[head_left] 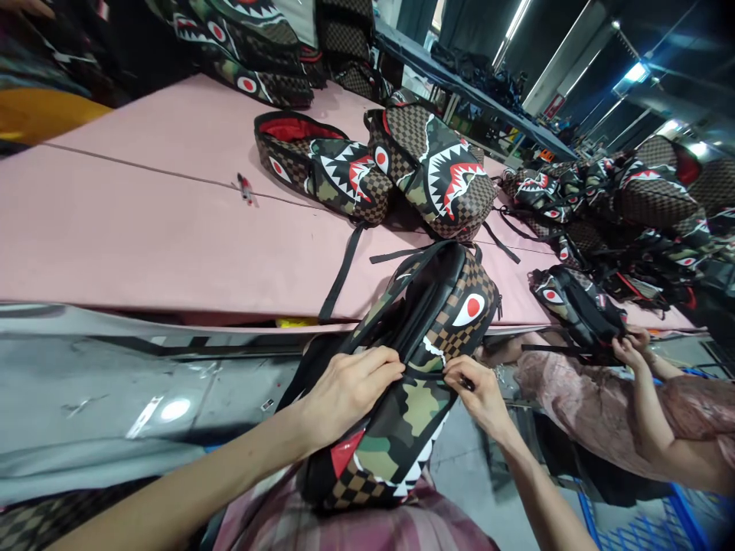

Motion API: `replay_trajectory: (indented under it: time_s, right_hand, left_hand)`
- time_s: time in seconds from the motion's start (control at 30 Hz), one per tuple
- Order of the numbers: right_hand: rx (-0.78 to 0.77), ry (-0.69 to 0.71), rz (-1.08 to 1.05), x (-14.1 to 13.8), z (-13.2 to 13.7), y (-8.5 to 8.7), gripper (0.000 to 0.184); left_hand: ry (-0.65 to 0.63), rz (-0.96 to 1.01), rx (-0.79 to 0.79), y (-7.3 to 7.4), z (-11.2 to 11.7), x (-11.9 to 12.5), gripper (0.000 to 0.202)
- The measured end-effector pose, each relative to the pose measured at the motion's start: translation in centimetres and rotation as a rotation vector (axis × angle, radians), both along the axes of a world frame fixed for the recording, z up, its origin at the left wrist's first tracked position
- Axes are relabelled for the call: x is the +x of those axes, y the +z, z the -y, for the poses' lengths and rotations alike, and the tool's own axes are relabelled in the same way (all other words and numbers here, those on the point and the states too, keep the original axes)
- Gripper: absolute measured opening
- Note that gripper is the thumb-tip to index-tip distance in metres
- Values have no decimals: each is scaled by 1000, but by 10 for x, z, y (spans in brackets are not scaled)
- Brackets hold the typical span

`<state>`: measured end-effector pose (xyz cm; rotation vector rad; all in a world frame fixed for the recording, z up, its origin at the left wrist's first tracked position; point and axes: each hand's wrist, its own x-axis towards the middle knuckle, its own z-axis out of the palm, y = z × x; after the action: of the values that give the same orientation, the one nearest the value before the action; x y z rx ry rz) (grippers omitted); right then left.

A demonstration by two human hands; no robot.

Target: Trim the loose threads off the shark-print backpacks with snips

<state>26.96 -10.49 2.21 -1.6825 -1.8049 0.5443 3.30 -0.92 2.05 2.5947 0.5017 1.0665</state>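
Note:
A backpack (422, 405) with brown checks, camouflage patches, white teeth and a red-and-white eye lies tilted across my lap, its upper end leaning on the table edge. My left hand (359, 386) is closed, pinching the dark edging across the bag's side. On the other end of that edging, my right hand (479, 394) pinches with thumb and fingers. A small dark object (467, 383) shows within the right hand; its kind cannot be made out. Black shoulder straps hang along the bag's left side.
Two similar backpacks (433, 172) stand on the pink table (143, 229), near a small red-and-black item (245, 188). More bags are piled at right (648, 199) and far left. To my right, a co-worker's hands (632, 348) handle another bag (574, 306).

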Motion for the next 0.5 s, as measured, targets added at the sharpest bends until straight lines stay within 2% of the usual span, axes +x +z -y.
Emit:
replay_trajectory:
  time_s: [0.13,0.2,0.27,0.37,0.43,0.5]
  right_hand:
    - [26,-12,71,1,6,6,13]
    - [35,-41,145,0,10,13,11]
    - [45,-102,234,-4,14,21,20]
    - [68,-196,321,-13,20,32,43]
    - [91,-209,343,-19,22,37,40]
    - [121,-156,357,-24,23,42,30]
  left_hand:
    - [6,-129,158,7,-1,3,23]
    - [6,-126,169,7,0,6,20]
    - [19,-77,56,3,1,9,19]
    - [84,33,-291,-6,2,11,18]
    - [122,106,-462,-10,4,11,18]
    - [119,178,-446,-13,8,10,16]
